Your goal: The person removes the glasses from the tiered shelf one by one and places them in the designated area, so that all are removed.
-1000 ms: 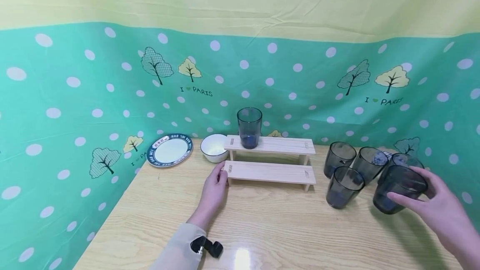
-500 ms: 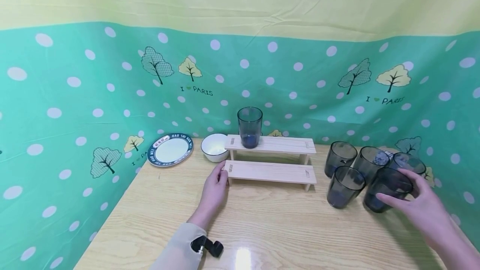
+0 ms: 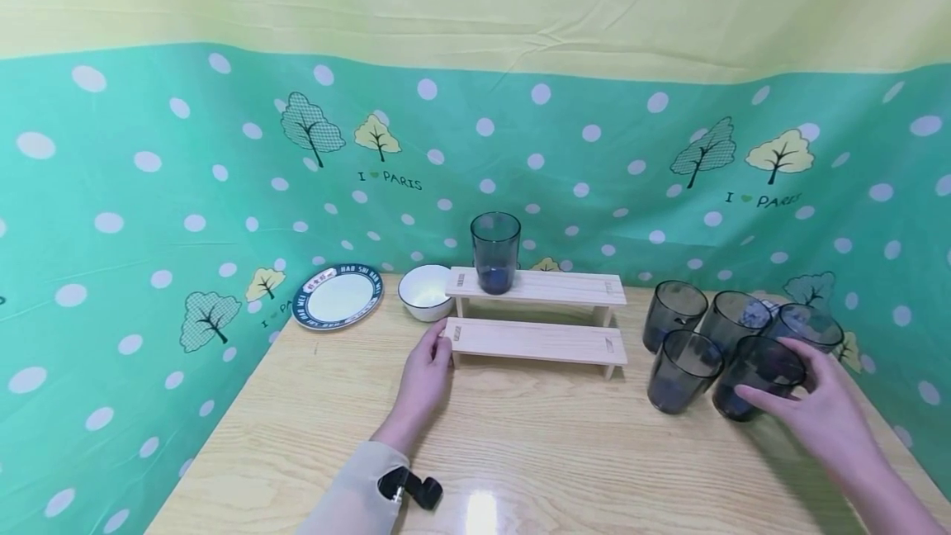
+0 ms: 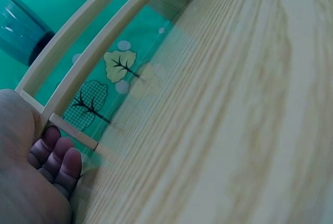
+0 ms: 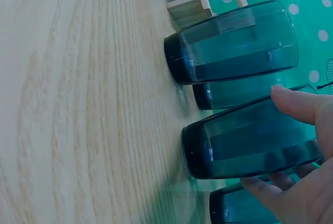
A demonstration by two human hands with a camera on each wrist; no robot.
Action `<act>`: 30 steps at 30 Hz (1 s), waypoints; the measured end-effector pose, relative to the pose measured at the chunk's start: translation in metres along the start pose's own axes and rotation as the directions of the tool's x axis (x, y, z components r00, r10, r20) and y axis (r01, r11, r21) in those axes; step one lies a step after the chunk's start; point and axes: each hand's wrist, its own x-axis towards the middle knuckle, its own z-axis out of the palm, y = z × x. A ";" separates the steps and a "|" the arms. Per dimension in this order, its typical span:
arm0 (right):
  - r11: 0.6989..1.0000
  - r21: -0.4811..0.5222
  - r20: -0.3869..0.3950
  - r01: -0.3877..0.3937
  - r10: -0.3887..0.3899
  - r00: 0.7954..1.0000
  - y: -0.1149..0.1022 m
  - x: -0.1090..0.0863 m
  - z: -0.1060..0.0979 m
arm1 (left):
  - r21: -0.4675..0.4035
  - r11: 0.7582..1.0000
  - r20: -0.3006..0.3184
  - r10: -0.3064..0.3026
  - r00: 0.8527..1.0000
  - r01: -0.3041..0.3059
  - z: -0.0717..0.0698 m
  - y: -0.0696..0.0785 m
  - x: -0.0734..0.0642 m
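Observation:
My right hand (image 3: 813,407) grips a dark smoky drinking glass (image 3: 756,382) around its side, thumb in front. In the right wrist view that glass (image 5: 250,140) is upright, its base at the tabletop. Beside it stand several similar glasses, with one glass (image 3: 682,374) just to its left. At the lower step's left end, my left hand (image 3: 426,374) holds the two-tier wooden shelf (image 3: 535,340). In the left wrist view its fingertips (image 4: 70,166) curl in beside the shelf's leg. Another glass (image 3: 494,250) stands on the upper tier, toward its left end.
Left of the shelf stands a white bowl (image 3: 425,291), and farther left a blue-rimmed plate (image 3: 338,297) leans by the curtain. A dotted green and yellow curtain (image 3: 535,130) hangs behind the wooden table (image 3: 565,452).
My right hand has brought its glass left and slightly down, close beside the front glass of the group. The left hand and the shelf have stayed in place.

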 end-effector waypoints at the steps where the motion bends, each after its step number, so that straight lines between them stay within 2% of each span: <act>1: 1.000 0.002 0.001 -0.003 0.003 1.000 0.000 0.000 0.001 | -0.001 1.000 0.002 -0.002 1.000 0.002 0.000 0.000 0.000; 22: 1.000 -0.018 0.018 -0.007 0.007 1.000 -0.001 -0.002 0.004 | -0.013 1.000 0.005 0.003 1.000 -0.003 0.000 0.001 -0.001; 30: 1.000 0.020 0.036 0.021 -0.021 0.999 -0.001 -0.002 0.005 | -0.009 1.000 0.001 0.015 1.000 -0.015 0.000 0.000 0.000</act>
